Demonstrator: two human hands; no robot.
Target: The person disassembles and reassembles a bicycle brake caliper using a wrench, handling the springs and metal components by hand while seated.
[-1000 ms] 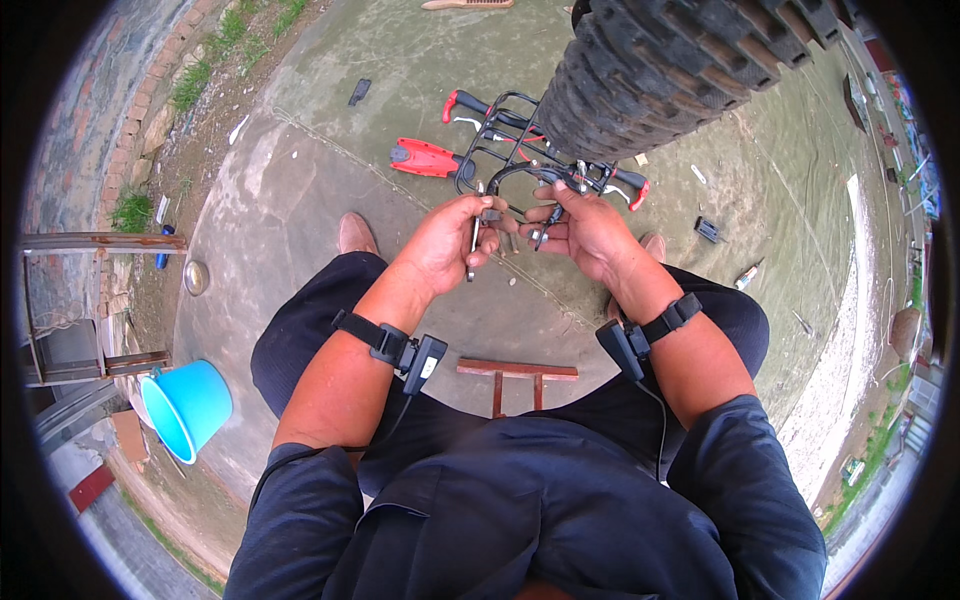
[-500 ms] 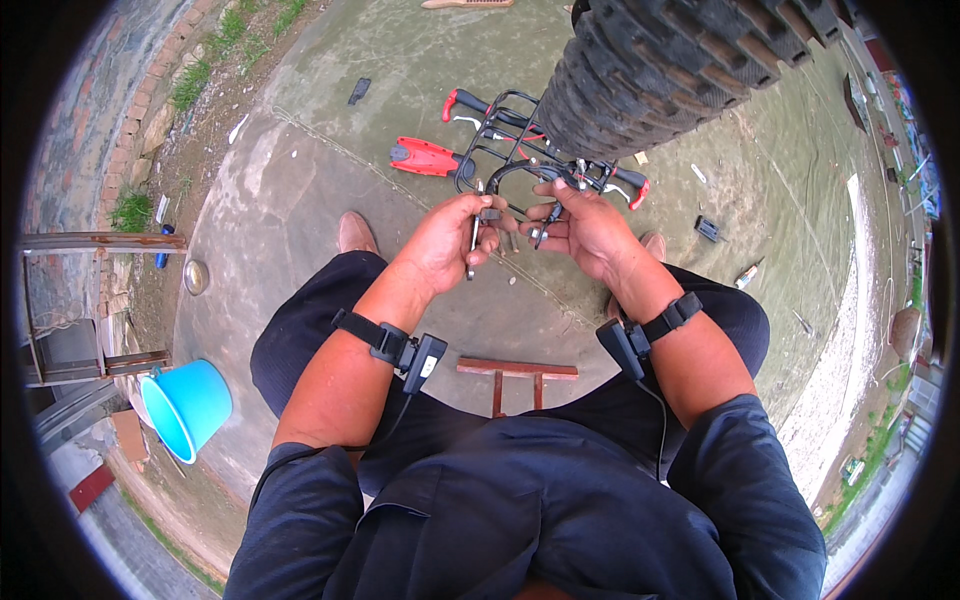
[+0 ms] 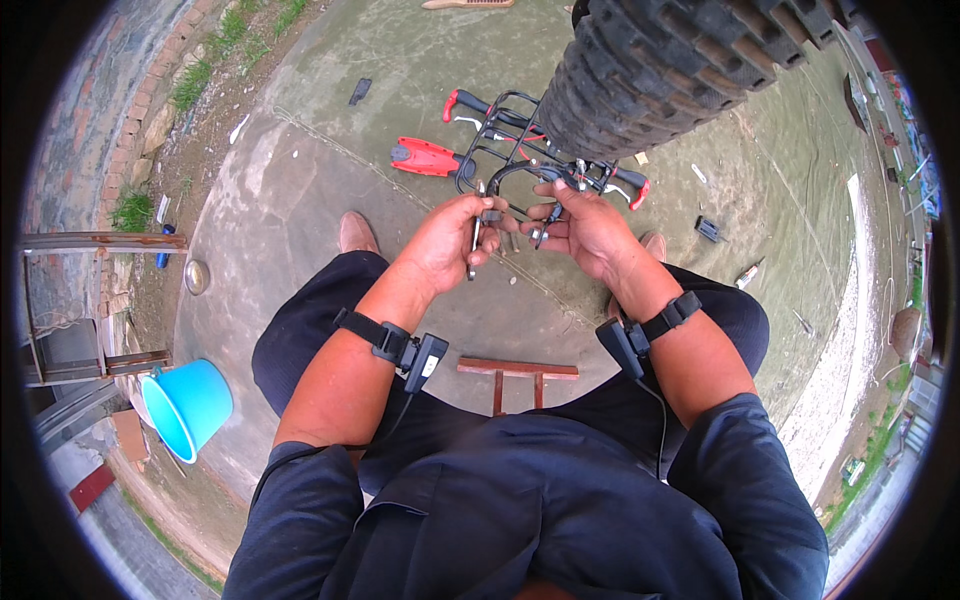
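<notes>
- Almost nothing has moved since a second ago: your right hand [image 3: 590, 230] shows at most a slight shift at the fingertips, and your left hand [image 3: 448, 238] keeps its pose.
- For the work, this reads as a steady hold, with both pieces kept in place.
- Your left hand grips a slim metal tool [image 3: 474, 248], its lower end hanging below the fingers; whether it touches anything at its upper end you cannot tell here.
- Your right hand pinches a small dark part [image 3: 547, 228] with a shiny end between thumb and fingers; your fingers hide much of it.
- Both hands are near each other, just on your side of a curved black bar [image 3: 503, 174]; contact with it is unclear.
- Beyond lies a black tubular rack [image 3: 485, 135], with a red flap-like piece [image 3: 425, 156] to its left and a black handlebar grip [image 3: 630, 178] to its right.
- Chief obstruction: a knobbly tyre [image 3: 670, 80] rises at upper right, covering part of the rack and limiting room beyond your hands.
- Around you: a low wooden stool [image 3: 517, 369] near your body, a blue bucket [image 3: 205, 400] at left, and a small dark box [image 3: 707, 229] at right.
</notes>
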